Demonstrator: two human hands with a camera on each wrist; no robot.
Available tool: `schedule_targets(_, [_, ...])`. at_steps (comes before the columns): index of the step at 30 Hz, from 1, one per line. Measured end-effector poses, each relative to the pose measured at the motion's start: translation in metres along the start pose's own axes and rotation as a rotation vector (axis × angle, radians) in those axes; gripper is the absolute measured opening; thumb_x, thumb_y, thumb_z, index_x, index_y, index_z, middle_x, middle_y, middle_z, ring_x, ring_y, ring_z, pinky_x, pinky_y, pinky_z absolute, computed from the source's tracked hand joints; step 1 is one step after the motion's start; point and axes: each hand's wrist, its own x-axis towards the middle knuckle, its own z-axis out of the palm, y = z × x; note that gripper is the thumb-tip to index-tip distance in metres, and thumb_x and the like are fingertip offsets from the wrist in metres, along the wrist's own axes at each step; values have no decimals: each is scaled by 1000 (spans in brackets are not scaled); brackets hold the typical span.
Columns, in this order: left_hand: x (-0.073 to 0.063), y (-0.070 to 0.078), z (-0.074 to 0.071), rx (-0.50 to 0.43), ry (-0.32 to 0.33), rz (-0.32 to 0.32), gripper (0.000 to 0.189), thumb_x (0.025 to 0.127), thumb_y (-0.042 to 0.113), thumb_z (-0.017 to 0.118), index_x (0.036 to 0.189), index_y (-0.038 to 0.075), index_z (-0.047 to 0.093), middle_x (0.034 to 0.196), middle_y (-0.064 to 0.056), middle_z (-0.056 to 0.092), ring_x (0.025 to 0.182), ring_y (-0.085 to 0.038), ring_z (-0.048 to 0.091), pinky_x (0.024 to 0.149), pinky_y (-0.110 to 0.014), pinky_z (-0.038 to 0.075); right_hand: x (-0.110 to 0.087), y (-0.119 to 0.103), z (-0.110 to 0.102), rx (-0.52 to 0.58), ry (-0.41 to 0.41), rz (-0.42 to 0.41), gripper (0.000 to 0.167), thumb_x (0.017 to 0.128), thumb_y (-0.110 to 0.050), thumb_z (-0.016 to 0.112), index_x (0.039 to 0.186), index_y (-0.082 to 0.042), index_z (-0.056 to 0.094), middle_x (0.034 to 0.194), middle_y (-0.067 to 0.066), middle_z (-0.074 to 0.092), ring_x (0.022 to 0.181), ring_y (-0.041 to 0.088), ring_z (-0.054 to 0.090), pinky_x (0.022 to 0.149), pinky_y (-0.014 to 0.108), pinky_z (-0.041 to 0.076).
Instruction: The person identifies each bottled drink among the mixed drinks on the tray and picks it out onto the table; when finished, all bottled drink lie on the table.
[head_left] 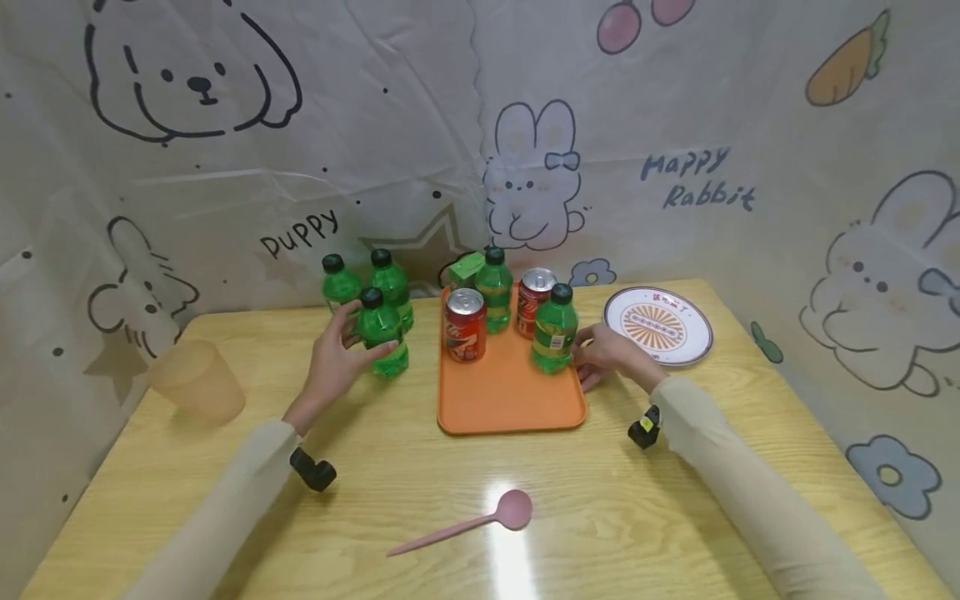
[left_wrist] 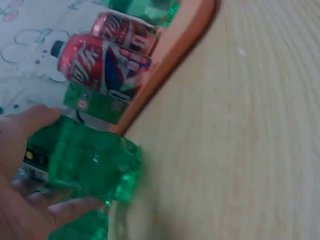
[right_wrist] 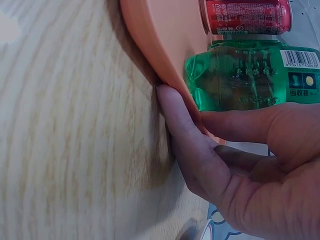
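My left hand (head_left: 333, 354) grips a green soda bottle (head_left: 382, 333), thumb across its front and fingers on the far side. It stands left of the orange tray (head_left: 510, 404), in front of two more green bottles (head_left: 392, 287). My right hand (head_left: 606, 354) pinches the tray's right rim; in the right wrist view one finger (right_wrist: 176, 107) lies along the outer edge. Close beside that hand, a green bottle (head_left: 553, 337) stands on the tray. With it are two red cola cans (head_left: 466, 329), another green bottle (head_left: 495, 292) and a green carton (head_left: 467, 268) at the back.
A white plate (head_left: 703, 335) with a patterned centre lies right of the tray. On the left, a translucent orange cup (head_left: 198, 383) leans over. A pink spoon (head_left: 514, 510) rests near the front. Printed cloth hangs behind the wooden table (head_left: 637, 517).
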Motion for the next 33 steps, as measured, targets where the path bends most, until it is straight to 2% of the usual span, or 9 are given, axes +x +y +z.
schedule_targets(7, [1, -10, 8, -1, -26, 73, 91, 91, 19, 84, 163, 6, 31, 159, -21, 42, 138, -37, 54, 114, -48, 47, -3, 0, 2, -28, 10, 9, 24, 98, 5, 54, 119, 15, 53, 84, 23, 72, 64, 19, 73, 68, 38, 65])
schedule_targets(14, [7, -10, 7, 4, -14, 48, 92, 90, 24, 85, 164, 9, 31, 164, -20, 35, 141, -39, 50, 116, -49, 45, -1, -2, 4, -29, 15, -3, 26, 97, 4, 54, 121, 15, 53, 87, 25, 73, 65, 19, 74, 68, 38, 65])
schedule_targets(21, [13, -13, 9, 0, -3, 60, 92, 90, 25, 85, 163, 8, 33, 164, -19, 36, 140, -40, 51, 116, -50, 45, 0, -1, 4, -13, 11, 23, 37, 100, 3, 54, 134, 17, 48, 83, 20, 73, 66, 19, 73, 71, 40, 66])
schedule_targets(28, [16, -13, 10, 5, 23, 79, 90, 91, 23, 84, 163, 7, 32, 165, -18, 37, 139, -40, 51, 115, -53, 45, 0, -1, 3, -8, 8, -12, 28, 98, 4, 54, 123, 16, 52, 86, 24, 73, 66, 19, 73, 68, 37, 65])
schedule_targets(33, [17, -12, 11, 1, 25, 68, 90, 91, 21, 85, 163, 6, 33, 165, -18, 37, 139, -39, 51, 116, -52, 45, 1, 0, 3, 3, -5, 0, 26, 100, 2, 53, 123, 15, 52, 86, 22, 73, 67, 18, 73, 69, 37, 65])
